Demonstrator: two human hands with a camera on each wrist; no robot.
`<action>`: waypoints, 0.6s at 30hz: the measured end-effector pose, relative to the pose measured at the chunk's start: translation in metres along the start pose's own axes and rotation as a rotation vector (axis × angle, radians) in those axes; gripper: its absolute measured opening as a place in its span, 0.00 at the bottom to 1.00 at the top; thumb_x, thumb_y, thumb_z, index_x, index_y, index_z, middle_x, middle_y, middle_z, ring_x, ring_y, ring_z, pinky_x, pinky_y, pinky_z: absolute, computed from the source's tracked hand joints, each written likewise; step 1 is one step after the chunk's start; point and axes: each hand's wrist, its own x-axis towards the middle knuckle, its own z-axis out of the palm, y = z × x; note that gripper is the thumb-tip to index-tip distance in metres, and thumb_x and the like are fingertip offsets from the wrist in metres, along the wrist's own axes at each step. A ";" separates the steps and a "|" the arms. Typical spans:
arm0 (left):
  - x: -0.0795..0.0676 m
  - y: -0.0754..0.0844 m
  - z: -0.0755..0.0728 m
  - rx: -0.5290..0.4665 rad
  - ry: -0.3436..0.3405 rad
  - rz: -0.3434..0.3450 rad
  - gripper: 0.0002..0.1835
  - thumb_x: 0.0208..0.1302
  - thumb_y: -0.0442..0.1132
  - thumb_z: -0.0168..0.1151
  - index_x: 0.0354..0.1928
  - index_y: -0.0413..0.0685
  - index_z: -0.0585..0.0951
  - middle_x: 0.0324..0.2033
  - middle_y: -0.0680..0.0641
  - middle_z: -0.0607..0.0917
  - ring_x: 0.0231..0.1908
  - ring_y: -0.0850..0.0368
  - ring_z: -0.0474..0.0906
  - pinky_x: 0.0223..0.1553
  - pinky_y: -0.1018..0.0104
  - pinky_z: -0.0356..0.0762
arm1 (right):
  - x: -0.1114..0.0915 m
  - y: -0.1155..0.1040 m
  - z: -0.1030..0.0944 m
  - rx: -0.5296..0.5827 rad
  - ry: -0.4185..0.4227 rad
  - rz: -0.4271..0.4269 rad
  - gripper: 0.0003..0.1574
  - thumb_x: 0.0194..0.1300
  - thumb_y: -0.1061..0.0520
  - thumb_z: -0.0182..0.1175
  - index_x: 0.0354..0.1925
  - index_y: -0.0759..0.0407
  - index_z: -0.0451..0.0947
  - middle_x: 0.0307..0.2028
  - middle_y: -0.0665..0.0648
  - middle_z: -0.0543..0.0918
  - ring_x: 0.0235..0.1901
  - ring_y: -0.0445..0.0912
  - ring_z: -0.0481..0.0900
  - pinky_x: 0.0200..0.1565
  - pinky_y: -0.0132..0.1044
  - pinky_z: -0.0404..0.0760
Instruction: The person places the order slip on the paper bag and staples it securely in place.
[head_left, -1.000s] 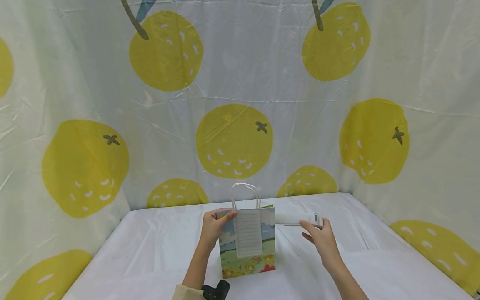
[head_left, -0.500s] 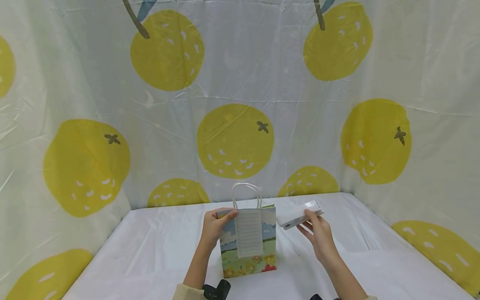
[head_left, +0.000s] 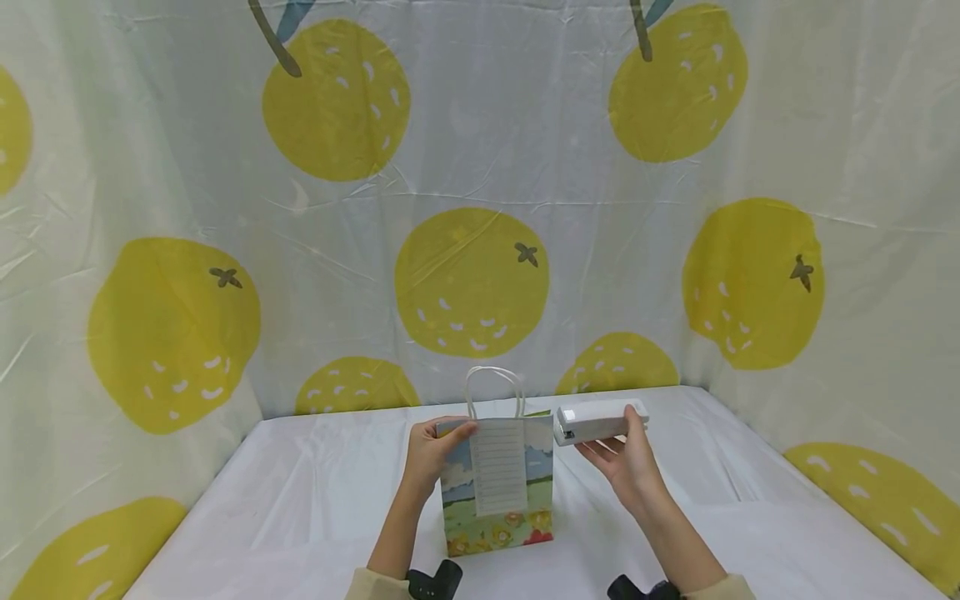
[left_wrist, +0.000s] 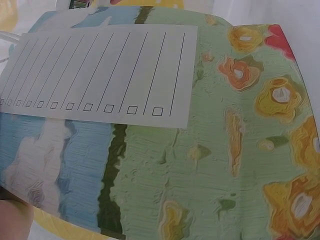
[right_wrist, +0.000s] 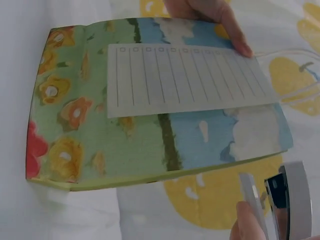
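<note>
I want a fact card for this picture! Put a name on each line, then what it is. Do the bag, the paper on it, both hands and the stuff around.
Bag: paper gift bag with painted flowers, upright on the table
Handles: white loops on top
Paper: lined sheet with little boxes, against the bag's front
Left hand: left hand pinches the bag's top edge
Right hand: right hand holds a white stapler
Stapler: beside the bag, apart from it
Behind: white curtain with yellow fruit
</note>
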 end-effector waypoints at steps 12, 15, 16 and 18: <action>-0.002 -0.001 0.000 0.007 0.007 -0.005 0.17 0.48 0.42 0.69 0.35 0.35 0.84 0.25 0.50 0.87 0.25 0.62 0.82 0.29 0.68 0.77 | 0.004 -0.012 0.017 0.092 -0.066 0.042 0.40 0.66 0.32 0.31 0.67 0.48 0.34 0.58 0.60 0.54 0.56 0.52 0.66 0.55 0.44 0.72; -0.001 -0.001 0.000 0.003 0.013 -0.007 0.16 0.48 0.40 0.69 0.35 0.34 0.83 0.26 0.48 0.87 0.25 0.62 0.82 0.29 0.68 0.76 | 0.006 -0.017 0.020 0.081 -0.088 0.048 0.38 0.67 0.35 0.39 0.65 0.48 0.37 0.57 0.58 0.56 0.54 0.49 0.68 0.54 0.41 0.73; -0.001 0.000 0.000 0.002 0.014 -0.007 0.16 0.48 0.40 0.69 0.35 0.34 0.83 0.26 0.47 0.87 0.25 0.62 0.82 0.29 0.68 0.76 | 0.007 -0.018 0.021 0.082 -0.093 0.050 0.37 0.67 0.37 0.41 0.64 0.48 0.39 0.56 0.57 0.56 0.53 0.48 0.69 0.54 0.40 0.73; -0.001 0.000 0.000 0.002 0.013 -0.004 0.16 0.48 0.40 0.69 0.36 0.33 0.83 0.26 0.47 0.87 0.25 0.62 0.82 0.30 0.68 0.76 | 0.009 -0.021 0.023 0.093 -0.090 0.057 0.33 0.67 0.40 0.45 0.61 0.49 0.45 0.54 0.56 0.59 0.49 0.46 0.71 0.53 0.39 0.74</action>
